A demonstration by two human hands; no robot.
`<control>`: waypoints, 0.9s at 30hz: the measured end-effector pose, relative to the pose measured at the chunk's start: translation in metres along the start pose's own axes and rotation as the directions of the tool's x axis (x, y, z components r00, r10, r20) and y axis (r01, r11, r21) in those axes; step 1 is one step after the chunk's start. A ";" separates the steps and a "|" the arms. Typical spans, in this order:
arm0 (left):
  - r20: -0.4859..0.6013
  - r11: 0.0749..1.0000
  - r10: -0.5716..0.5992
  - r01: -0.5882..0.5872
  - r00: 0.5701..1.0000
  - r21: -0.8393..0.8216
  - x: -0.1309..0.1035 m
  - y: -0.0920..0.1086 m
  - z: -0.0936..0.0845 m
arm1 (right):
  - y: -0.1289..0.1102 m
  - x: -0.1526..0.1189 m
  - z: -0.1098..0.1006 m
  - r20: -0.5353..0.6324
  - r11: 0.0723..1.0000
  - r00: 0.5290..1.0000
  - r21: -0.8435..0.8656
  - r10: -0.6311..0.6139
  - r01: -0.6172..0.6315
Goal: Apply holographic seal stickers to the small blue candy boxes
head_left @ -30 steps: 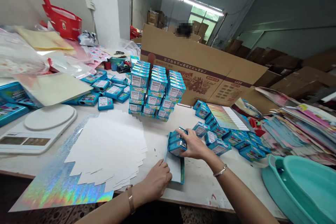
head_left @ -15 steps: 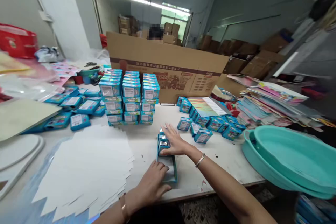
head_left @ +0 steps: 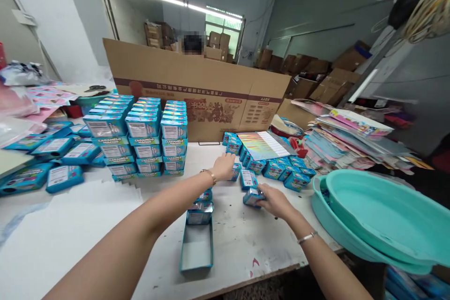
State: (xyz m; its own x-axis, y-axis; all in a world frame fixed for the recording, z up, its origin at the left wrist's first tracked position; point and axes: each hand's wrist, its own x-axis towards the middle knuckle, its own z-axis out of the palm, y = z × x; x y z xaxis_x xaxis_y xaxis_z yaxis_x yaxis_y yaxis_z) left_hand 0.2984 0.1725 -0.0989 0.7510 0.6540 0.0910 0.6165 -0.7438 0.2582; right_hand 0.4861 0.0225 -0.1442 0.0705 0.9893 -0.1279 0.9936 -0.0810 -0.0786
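My left hand (head_left: 224,167) reaches across the table, its fingers closed at a small blue candy box (head_left: 236,173) that it partly hides. Nearer to me, my right hand (head_left: 276,200) grips another small blue box (head_left: 251,197) by its right side, thumb and fingers around it. Between the two held boxes stands a box (head_left: 248,178) with a white label. Below my left forearm lies an open blue display tray (head_left: 197,268); small boxes (head_left: 199,215) fill its far part, and its near part shows a bare bottom.
Stacked filled trays (head_left: 140,151) stand at the left, beside loose blue cartons (head_left: 65,177) and white sheets (head_left: 91,225). More small boxes (head_left: 281,168) lie behind my right hand. A cardboard sheet (head_left: 197,75) closes off the back. Turquoise basins (head_left: 383,197) sit at the right edge.
Both hands have left the tray. My left hand has moved forward and right to a small box; my right hand has moved right and grips another. The view has turned slightly right.
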 end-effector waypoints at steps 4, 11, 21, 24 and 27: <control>0.141 0.998 0.015 -0.023 0.990 0.055 0.017 -0.007 0.015 | -0.001 -0.028 0.009 0.015 0.998 0.999 0.045 0.037 -0.037; 0.349 0.969 0.224 -0.246 0.910 0.019 -0.052 0.030 0.023 | 0.010 -0.043 0.017 -0.016 0.978 0.987 0.140 0.161 -0.157; -0.050 0.875 -0.020 -0.007 0.999 -0.484 -0.130 0.053 0.085 | 0.029 0.050 0.022 -0.023 0.781 0.920 0.536 0.392 -0.320; -0.096 0.770 -0.191 0.088 0.977 -0.632 -0.124 0.059 0.097 | 0.028 0.080 0.039 -0.055 0.758 0.880 0.535 0.472 -0.373; 0.001 0.579 -0.318 0.194 0.948 -0.792 -0.114 0.063 0.105 | 0.020 0.085 0.061 -0.104 0.751 0.892 0.587 0.441 -0.302</control>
State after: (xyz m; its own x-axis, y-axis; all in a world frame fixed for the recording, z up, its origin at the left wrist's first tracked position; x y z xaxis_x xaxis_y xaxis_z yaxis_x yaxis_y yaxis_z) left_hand 0.2767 0.0366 -0.1938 0.5165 0.8563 0.0037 0.3156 -0.1943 0.9288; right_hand 0.5061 0.0980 -0.2167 0.5098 0.8591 -0.0454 0.6729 -0.4311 -0.6011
